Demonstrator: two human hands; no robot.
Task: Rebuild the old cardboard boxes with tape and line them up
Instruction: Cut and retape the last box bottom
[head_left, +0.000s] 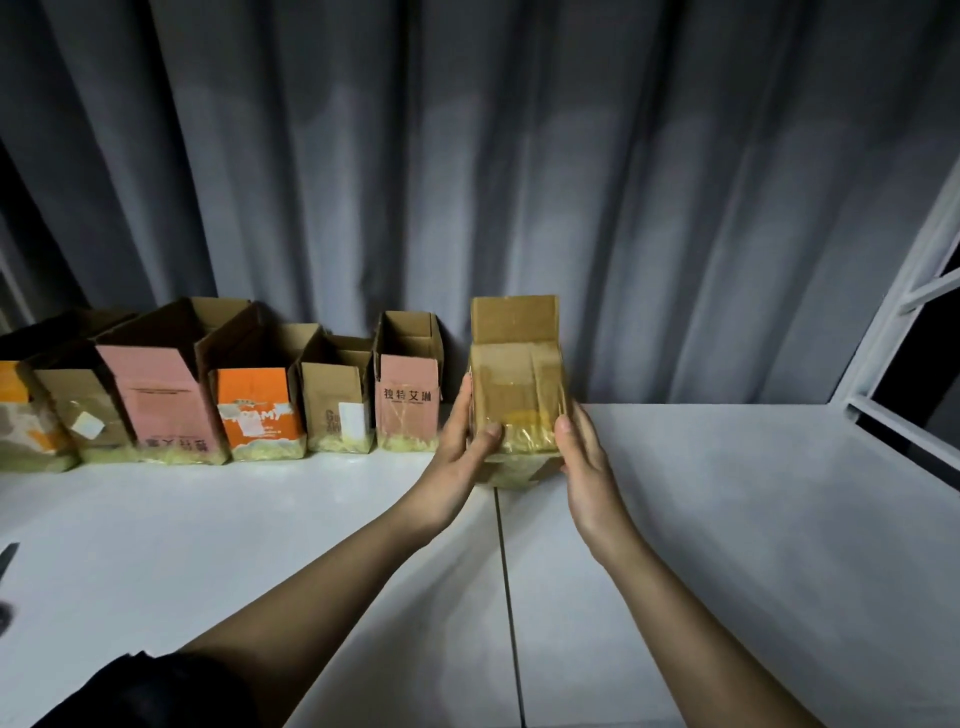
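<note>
A small brown cardboard box, wrapped in shiny clear tape with its top flap up, stands between my two hands near the back of the white table. My left hand holds its left side, thumb across the front. My right hand presses flat against its right side. To the left, several open taped boxes stand in a row against the curtain; the nearest is a pink box with printed characters, then a small brown box and an orange box.
A grey curtain hangs right behind the row. A white window frame juts in at the right. A seam splits the table top. A dark object lies at the left edge.
</note>
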